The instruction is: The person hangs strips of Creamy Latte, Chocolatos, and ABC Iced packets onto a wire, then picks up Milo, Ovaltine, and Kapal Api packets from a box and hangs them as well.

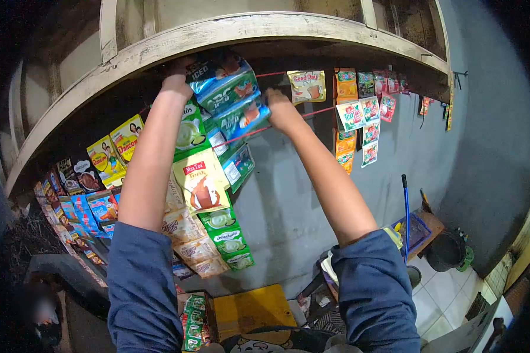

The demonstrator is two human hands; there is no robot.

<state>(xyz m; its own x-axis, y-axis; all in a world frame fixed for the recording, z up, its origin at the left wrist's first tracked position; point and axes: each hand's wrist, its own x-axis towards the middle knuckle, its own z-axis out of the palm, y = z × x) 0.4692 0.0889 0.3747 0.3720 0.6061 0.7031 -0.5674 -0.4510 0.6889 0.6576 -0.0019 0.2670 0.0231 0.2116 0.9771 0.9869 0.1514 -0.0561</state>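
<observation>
A strip of blue and green ABC iced coffee sachets point(232, 91) hangs just under the wooden beam, its lower part blurred. At its upper left end, my left hand point(179, 75) is closed on the strip, the fingertips partly lost in shadow. My right hand point(280, 110) is closed at the strip's right edge, near the red strings; its fingertips are partly hidden. Below my left hand hang green Chocolatos sachets point(224, 235) and a cream MaxTea sachet point(203, 185). Right of my right hand, a yellow Good Day sachet point(307, 86) hangs from a string.
The pale wooden beam point(265, 25) runs overhead. Yellow Dancow sachets point(125, 136) and other strips hang at left, Teajus sachets point(370, 123) at right. Below are a yellow board point(253, 309), a box of green sachets point(194, 323), a blue stick point(406, 217) and a black bucket point(444, 250).
</observation>
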